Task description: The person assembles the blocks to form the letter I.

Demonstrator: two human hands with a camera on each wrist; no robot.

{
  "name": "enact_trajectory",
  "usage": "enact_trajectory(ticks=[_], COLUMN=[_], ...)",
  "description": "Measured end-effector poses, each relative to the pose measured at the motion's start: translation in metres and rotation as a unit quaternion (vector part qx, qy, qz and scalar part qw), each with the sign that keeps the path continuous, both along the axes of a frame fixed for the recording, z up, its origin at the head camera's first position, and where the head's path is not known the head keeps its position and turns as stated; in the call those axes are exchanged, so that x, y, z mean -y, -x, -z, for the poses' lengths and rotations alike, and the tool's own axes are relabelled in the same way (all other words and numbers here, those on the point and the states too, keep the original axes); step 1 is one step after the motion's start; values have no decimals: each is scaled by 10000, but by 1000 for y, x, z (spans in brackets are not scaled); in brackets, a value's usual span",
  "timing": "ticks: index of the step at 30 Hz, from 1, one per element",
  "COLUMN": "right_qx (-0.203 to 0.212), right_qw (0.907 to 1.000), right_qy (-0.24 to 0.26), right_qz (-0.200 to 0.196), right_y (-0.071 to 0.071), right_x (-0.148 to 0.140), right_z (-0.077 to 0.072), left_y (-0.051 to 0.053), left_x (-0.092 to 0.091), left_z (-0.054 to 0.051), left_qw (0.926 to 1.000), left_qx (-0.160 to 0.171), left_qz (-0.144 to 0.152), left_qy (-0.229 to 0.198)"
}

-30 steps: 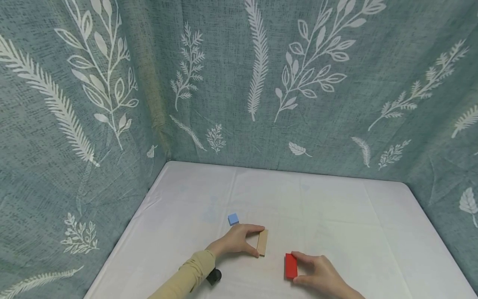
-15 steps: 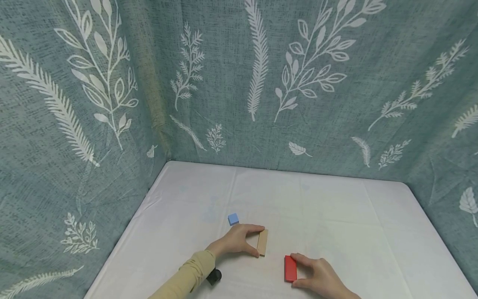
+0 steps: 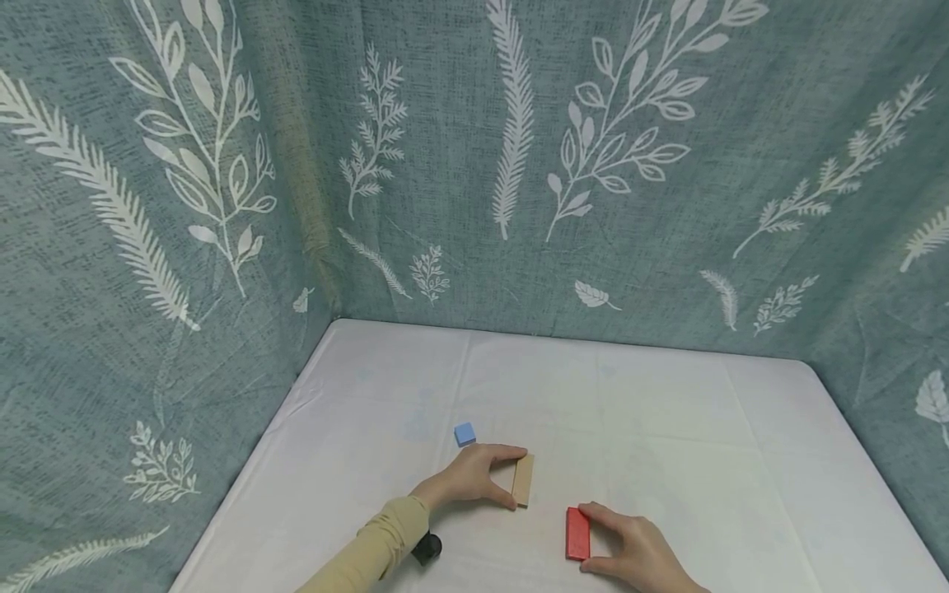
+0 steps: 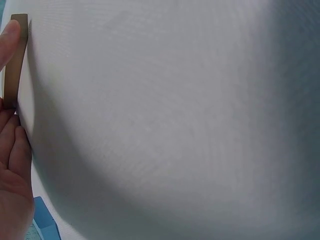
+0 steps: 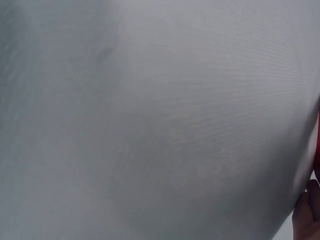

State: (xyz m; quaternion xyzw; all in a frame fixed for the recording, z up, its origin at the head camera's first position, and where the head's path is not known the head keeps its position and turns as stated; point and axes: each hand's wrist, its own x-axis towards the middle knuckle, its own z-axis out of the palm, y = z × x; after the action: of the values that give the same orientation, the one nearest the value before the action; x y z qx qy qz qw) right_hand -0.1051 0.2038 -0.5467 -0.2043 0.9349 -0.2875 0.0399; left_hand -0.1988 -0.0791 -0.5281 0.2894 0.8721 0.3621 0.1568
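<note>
My left hand pinches a flat, natural-wood block by its two ends, thumb at the near end and finger at the far end. In the left wrist view the same wooden block stands between thumb and fingers at the left edge. To the right and nearer, my right hand pinches a red rectangular block end to end in the same manner. Only a sliver of the red block shows in the right wrist view. A small blue block lies just beyond my left hand.
A white cloth covers the table. Beneath the left forearm sits a small black object, partly hidden by the sleeve. A green leaf-patterned curtain hangs along the back and sides of the table.
My right hand has brought the red block slightly toward me, and more of its upper face shows. The left hand and the wooden block have stayed in place.
</note>
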Motion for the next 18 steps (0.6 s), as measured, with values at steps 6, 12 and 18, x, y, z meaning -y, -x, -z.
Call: enact_trajectory(ticks=[6,12,18], right_qx=[-95,-89,50], right_qw=[9999,9999,10000], right_qy=[37,53,64], right_qz=[9,-49,-56], right_y=[-2,-1,-1], right_x=[-1,-2,-1], right_z=[2,2,1], left_y=[0,-1,-1], left_x=[-1,-1,0], left_z=[0,0,0], left_qw=[10000,10000,9999], left_qx=[-4,-45,-65], left_qz=[-17,-45,-47], left_qy=[9,66,94])
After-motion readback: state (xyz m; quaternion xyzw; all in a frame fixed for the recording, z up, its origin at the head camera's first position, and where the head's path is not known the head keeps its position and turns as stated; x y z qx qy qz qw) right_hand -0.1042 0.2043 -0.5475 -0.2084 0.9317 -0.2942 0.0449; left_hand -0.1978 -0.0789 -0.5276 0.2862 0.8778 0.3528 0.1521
